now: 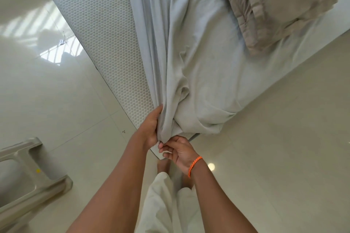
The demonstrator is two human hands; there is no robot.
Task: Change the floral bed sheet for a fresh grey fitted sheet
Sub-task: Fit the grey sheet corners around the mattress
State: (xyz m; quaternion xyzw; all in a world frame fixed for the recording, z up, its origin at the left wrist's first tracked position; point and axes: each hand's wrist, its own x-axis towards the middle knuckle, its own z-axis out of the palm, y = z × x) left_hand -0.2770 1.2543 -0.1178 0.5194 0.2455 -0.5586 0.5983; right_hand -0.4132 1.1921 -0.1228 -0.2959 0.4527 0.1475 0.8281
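A pale grey fitted sheet [204,58] lies rumpled over the right part of a white mattress [106,43] whose honeycomb-textured left strip is bare. The sheet gathers into a bunch at the mattress's near corner. My left hand [151,128] grips that bunch from the left side. Just below it, my right hand [180,152], with an orange cord on the wrist, pinches the sheet's lower edge at the corner. No floral sheet is in view.
A beige quilted blanket and pillow [280,5] lie heaped at the far right of the bed. A grey plastic stool [32,172] stands on the glossy tiled floor [274,138] at lower left. My bare feet and light trousers [170,200] are below the corner.
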